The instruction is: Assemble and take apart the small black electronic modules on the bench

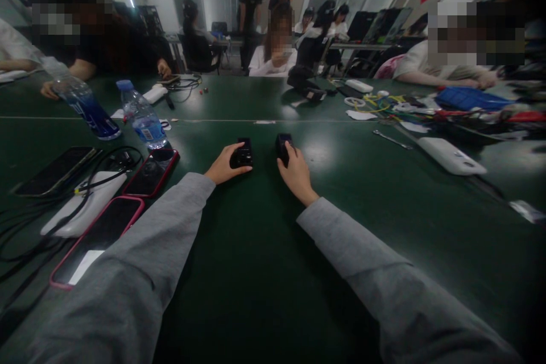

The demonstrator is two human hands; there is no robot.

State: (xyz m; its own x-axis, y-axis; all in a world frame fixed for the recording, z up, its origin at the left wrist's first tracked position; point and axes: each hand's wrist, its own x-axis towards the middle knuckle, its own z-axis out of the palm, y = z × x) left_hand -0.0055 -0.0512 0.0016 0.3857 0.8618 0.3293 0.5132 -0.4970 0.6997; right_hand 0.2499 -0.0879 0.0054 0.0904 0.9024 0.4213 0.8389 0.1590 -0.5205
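Both arms in grey sleeves reach forward over a dark green table (256,273). My left hand (225,166) is closed around the left side of a small black box-shaped device (244,152), thumb at its near edge and fingers at its far edge. A second black box-shaped device (282,145) sits a short gap to the right. My right hand (295,172) grips that one from its near right side, with fingers over its top. What kind of device each is, I cannot make out. Both appear to rest on the tabletop.
Left of my arms lie a red-edged phone (152,172), a pink-edged phone (100,239), a white power bank (85,205) and black cables. Two water bottles (143,116) (87,105) stand behind. To the right are a wrench (392,139), a white device (451,156) and tangled wires. Several people sit beyond.
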